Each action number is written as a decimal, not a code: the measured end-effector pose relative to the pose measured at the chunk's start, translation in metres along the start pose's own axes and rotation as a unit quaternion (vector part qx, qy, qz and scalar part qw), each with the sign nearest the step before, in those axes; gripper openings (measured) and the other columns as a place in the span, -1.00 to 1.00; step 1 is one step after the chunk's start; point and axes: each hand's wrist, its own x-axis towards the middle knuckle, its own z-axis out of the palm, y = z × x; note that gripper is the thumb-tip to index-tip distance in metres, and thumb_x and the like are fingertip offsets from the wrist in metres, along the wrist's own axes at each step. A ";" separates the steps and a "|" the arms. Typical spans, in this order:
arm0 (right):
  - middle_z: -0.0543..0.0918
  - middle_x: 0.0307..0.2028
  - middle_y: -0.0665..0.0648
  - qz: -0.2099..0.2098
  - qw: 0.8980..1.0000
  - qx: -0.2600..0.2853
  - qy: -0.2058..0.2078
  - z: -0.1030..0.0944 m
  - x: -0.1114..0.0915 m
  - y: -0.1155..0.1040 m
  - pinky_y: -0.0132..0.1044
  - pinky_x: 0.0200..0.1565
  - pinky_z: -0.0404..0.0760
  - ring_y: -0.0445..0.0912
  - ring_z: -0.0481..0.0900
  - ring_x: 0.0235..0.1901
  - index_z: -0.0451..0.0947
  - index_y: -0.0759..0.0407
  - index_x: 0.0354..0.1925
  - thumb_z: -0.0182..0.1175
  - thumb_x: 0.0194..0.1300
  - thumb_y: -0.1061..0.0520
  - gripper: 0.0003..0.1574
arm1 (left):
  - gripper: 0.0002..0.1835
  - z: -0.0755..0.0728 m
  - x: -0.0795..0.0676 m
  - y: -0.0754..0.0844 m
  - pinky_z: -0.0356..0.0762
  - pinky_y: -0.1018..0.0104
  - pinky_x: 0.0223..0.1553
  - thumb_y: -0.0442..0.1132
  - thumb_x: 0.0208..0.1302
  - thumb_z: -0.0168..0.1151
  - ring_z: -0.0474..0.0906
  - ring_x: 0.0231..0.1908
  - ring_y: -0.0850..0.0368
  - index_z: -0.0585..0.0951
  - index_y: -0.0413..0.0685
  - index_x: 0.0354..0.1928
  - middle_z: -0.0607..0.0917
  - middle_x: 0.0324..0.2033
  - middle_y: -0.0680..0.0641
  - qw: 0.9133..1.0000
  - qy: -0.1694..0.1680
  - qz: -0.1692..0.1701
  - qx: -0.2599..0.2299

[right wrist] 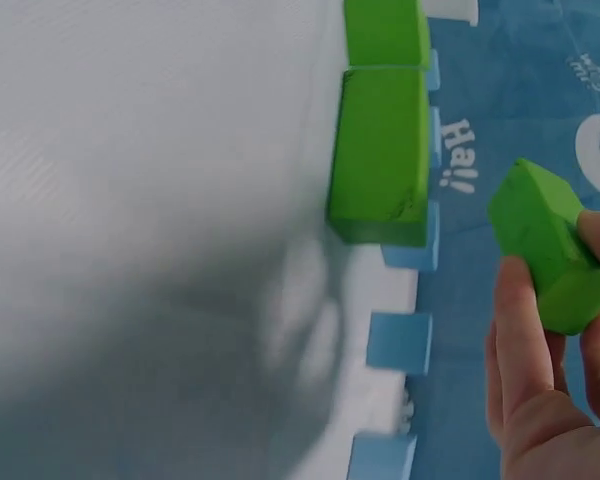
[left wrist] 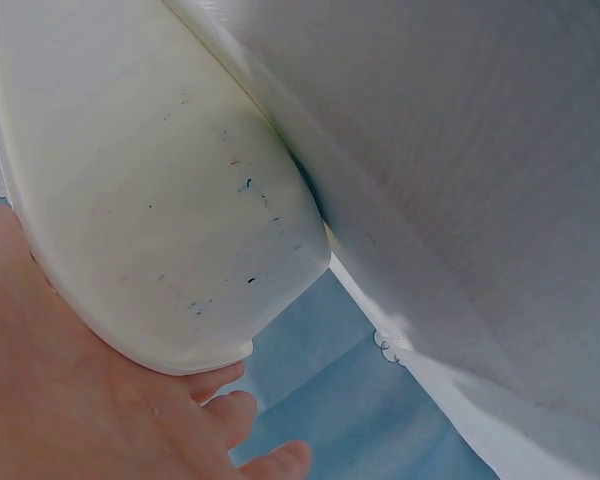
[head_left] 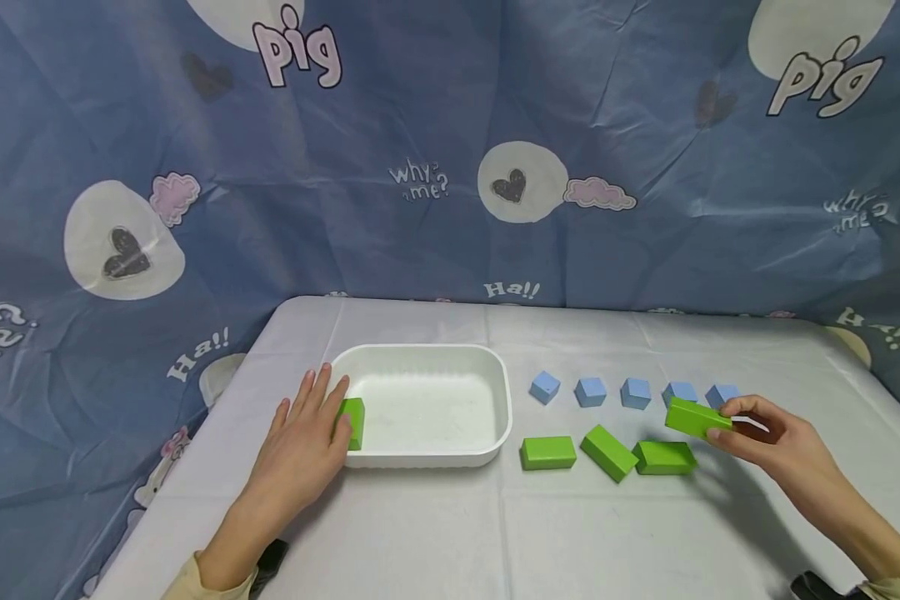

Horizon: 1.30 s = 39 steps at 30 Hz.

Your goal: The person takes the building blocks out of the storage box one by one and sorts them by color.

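My left hand [head_left: 300,446] lies at the left end of a white plastic tray [head_left: 427,460], fingers extended along its rim. Just beyond the thumb, a green block [head_left: 356,423] shows inside the tray, partly hidden by the hand. In the left wrist view, the left hand [left wrist: 100,370] touches the tray's outer wall [left wrist: 180,200]. Over at the right, my right hand [head_left: 776,437] pinches another green block [head_left: 690,418] between thumb and fingers, raised above the table. The right wrist view shows this held block [right wrist: 545,240] tilted in the fingers.
Three green blocks lie right of the tray: one alone [head_left: 547,453], then a slanted one [head_left: 608,454] beside a third [head_left: 664,458]. Several small blue cubes [head_left: 590,392] form a row behind them. A blue patterned cloth [head_left: 420,242] hangs behind the white table [head_left: 420,533].
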 end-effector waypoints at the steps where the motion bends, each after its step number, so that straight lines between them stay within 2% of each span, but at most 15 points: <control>1: 0.50 0.03 -0.11 0.002 1.000 -0.005 0.003 -0.001 -0.001 0.002 -0.53 -0.15 0.51 -0.45 0.53 0.00 0.46 0.13 0.02 0.26 0.38 0.09 -0.69 | -0.42 0.000 0.000 0.000 -0.12 -0.35 0.33 -0.07 0.54 -0.24 -0.18 0.50 -0.16 0.23 -0.14 0.49 0.02 0.51 -0.22 1.000 0.000 -0.001 0.000; 7: 0.53 -0.04 -0.19 0.015 0.999 -0.027 0.020 -0.006 -0.006 0.015 -0.52 -0.19 0.55 -0.48 0.55 -0.06 0.48 0.18 0.01 0.30 0.34 0.06 -0.64 | -0.42 0.001 0.000 0.000 -0.13 -0.34 0.33 -0.07 0.54 -0.25 -0.19 0.50 -0.16 0.23 -0.14 0.49 0.01 0.51 -0.22 1.000 -0.003 -0.002 0.000; 11: 0.53 -0.10 -0.29 0.041 0.998 -0.042 0.032 -0.009 -0.006 0.023 -0.48 -0.25 0.57 -0.50 0.56 -0.13 0.49 0.19 -0.01 0.34 0.30 -0.01 -0.58 | -0.42 0.002 0.001 -0.001 -0.13 -0.34 0.33 -0.05 0.55 -0.26 -0.20 0.50 -0.16 0.22 -0.14 0.49 0.00 0.52 -0.22 1.000 -0.004 -0.004 0.003; 15: 0.51 -0.16 -0.41 0.064 0.995 -0.069 0.035 -0.012 -0.006 0.031 -0.50 -0.29 0.54 -0.55 0.53 -0.18 0.52 0.20 -0.03 0.37 0.25 -0.07 -0.52 | -0.41 0.002 0.000 -0.002 -0.14 -0.34 0.33 -0.04 0.55 -0.28 -0.21 0.50 -0.16 0.22 -0.15 0.49 -0.01 0.52 -0.21 1.000 -0.007 -0.004 0.004; 18: 0.49 -0.17 -0.40 0.073 0.994 -0.080 0.031 -0.014 -0.005 0.035 -0.49 -0.30 0.54 -0.56 0.52 -0.21 0.52 0.23 -0.03 0.38 0.24 -0.08 -0.49 | -0.42 0.003 0.000 -0.002 -0.14 -0.35 0.33 -0.04 0.55 -0.27 -0.19 0.50 -0.17 0.23 -0.15 0.49 -0.01 0.52 -0.22 1.000 -0.007 -0.005 0.003; 20: 0.52 -0.14 -0.31 0.077 0.993 -0.087 0.029 -0.016 -0.003 0.037 -0.47 -0.31 0.56 -0.57 0.51 -0.23 0.51 0.27 -0.02 0.38 0.24 -0.08 -0.46 | -0.42 0.004 -0.001 -0.003 -0.14 -0.36 0.32 -0.05 0.55 -0.27 -0.19 0.50 -0.18 0.24 -0.16 0.48 0.00 0.52 -0.22 1.000 -0.006 -0.005 0.003; 23: 0.59 -0.07 -0.03 0.079 0.991 -0.107 0.029 -0.016 -0.002 0.039 -0.41 -0.33 0.59 -0.54 0.51 -0.27 0.50 0.32 -0.01 0.39 0.23 -0.06 -0.43 | -0.42 0.004 -0.001 -0.003 -0.15 -0.37 0.32 -0.05 0.55 -0.26 -0.19 0.50 -0.18 0.26 -0.16 0.47 0.00 0.51 -0.22 1.000 -0.007 -0.004 0.003; 26: 0.59 0.00 0.29 0.062 0.988 -0.141 0.032 -0.014 -0.003 0.041 -0.38 -0.36 0.59 -0.51 0.50 -0.31 0.52 0.36 0.01 0.41 0.21 0.01 -0.45 | -0.43 0.004 -0.001 -0.002 -0.15 -0.38 0.32 -0.05 0.55 -0.26 -0.19 0.50 -0.18 0.27 -0.16 0.47 0.00 0.52 -0.22 1.000 -0.006 -0.003 0.003; 28: 0.55 0.04 0.38 0.049 0.987 -0.153 0.030 -0.012 -0.003 0.041 -0.38 -0.37 0.59 -0.49 0.51 -0.31 0.53 0.37 0.02 0.41 0.21 0.07 -0.48 | -0.43 0.004 -0.001 -0.003 -0.15 -0.38 0.31 -0.05 0.55 -0.27 -0.18 0.50 -0.19 0.27 -0.16 0.47 0.00 0.52 -0.22 1.000 -0.007 -0.003 0.003; 30: 0.57 0.04 0.33 0.039 0.986 -0.159 0.027 -0.012 -0.004 0.041 -0.38 -0.36 0.59 -0.48 0.51 -0.29 0.55 0.35 0.03 0.41 0.21 0.08 -0.48 | -0.43 0.004 -0.001 -0.003 -0.16 -0.39 0.31 -0.04 0.55 -0.27 -0.18 0.49 -0.20 0.28 -0.16 0.46 0.00 0.52 -0.21 1.000 -0.007 -0.004 0.004; 33: 0.61 0.00 0.07 0.042 0.987 -0.155 0.017 -0.013 -0.005 0.039 -0.37 -0.35 0.59 -0.48 0.51 -0.27 0.57 0.31 0.05 0.40 0.22 0.03 -0.47 | -0.42 0.004 -0.001 -0.003 -0.16 -0.39 0.31 -0.04 0.55 -0.28 -0.17 0.49 -0.20 0.28 -0.16 0.46 0.00 0.52 -0.21 1.000 -0.007 -0.005 0.004; 36: 0.59 -0.06 -0.14 0.063 0.989 -0.130 -0.004 -0.014 -0.006 0.037 -0.33 -0.33 0.59 -0.44 0.54 -0.25 0.58 0.26 0.09 0.38 0.24 -0.02 -0.45 | -0.43 0.004 -0.001 -0.003 -0.16 -0.39 0.31 -0.04 0.55 -0.27 -0.16 0.49 -0.21 0.29 -0.16 0.46 0.00 0.52 -0.22 1.000 -0.005 -0.004 0.005; 39: 0.61 -0.09 -0.18 0.083 0.991 -0.102 -0.019 -0.013 -0.007 0.036 -0.31 -0.32 0.59 -0.35 0.59 -0.25 0.58 0.25 0.11 0.38 0.25 -0.02 -0.45 | -0.43 0.005 0.000 -0.003 -0.14 -0.39 0.31 -0.05 0.55 -0.27 -0.16 0.49 -0.21 0.30 -0.16 0.45 0.01 0.51 -0.22 1.000 -0.002 -0.003 0.005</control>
